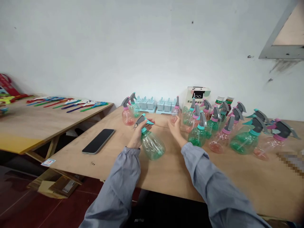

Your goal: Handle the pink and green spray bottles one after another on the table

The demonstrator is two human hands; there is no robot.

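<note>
My left hand (139,134) is wrapped around the neck and trigger head of a clear green spray bottle (153,145) with a grey and turquoise top. This bottle is tilted, its base toward the lower right, and a little green shows at the bottom. At the middle of the table, my right hand (175,126) has its thumb and fingers around the lower body of a pink spray bottle (175,111), which is upright. The hand partly hides that bottle's base. Another pink spray bottle (127,116) and a green spray bottle (135,109) stand left of it.
Several green and pink spray bottles (220,141) crowd the table's right side. A black phone (99,141) lies at left. Light-blue popsicle moulds (145,104) and a printed box (196,98) stand by the wall. Colourful flat items (71,103) lie on another table (30,126).
</note>
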